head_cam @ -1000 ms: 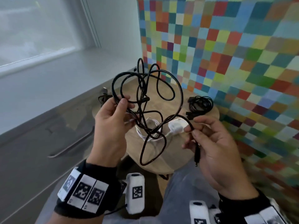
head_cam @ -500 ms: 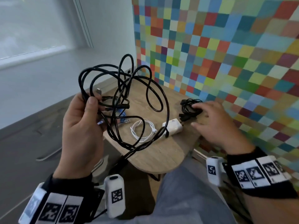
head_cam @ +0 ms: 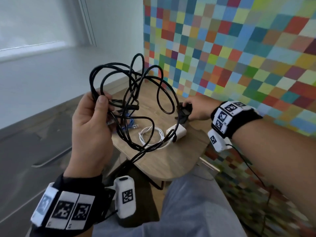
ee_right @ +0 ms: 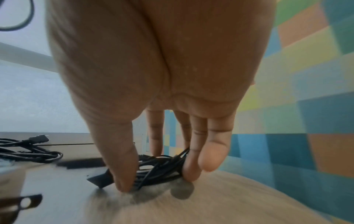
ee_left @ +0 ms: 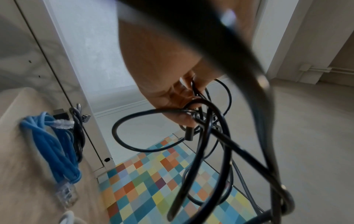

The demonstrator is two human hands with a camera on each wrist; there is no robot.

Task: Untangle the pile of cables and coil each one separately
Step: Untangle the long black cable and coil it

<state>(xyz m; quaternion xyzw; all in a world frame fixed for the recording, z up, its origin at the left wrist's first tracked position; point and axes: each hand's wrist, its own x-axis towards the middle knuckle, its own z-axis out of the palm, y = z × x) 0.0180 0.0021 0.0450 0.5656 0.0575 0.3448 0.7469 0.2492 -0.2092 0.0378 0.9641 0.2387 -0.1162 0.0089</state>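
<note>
My left hand (head_cam: 102, 103) holds up a loose tangle of black cable (head_cam: 160, 93) above the small wooden table (head_cam: 171, 161); thumb and fingers pinch several loops together. One plug end hangs by the white charger. The left wrist view shows the same loops (ee_left: 210, 136) bunched at my fingertips. My right hand (head_cam: 188, 107) reaches to the table's far right and pinches a small coiled black cable (head_cam: 185, 113) that lies on the wood. In the right wrist view, thumb and fingers (ee_right: 189, 171) squeeze this bundle (ee_right: 159, 168) from both sides.
A white cable coil (head_cam: 150, 135) with its charger block (head_cam: 177, 132) lies mid-table. A bundled blue network cable (ee_left: 57, 148) and another black cable (ee_right: 28, 151) lie on the left side. The chequered wall (head_cam: 239, 57) stands close behind.
My right hand let go of the black cable's end, reached across to the small black coil and took hold of it. The left hand shifted left with the tangle.
</note>
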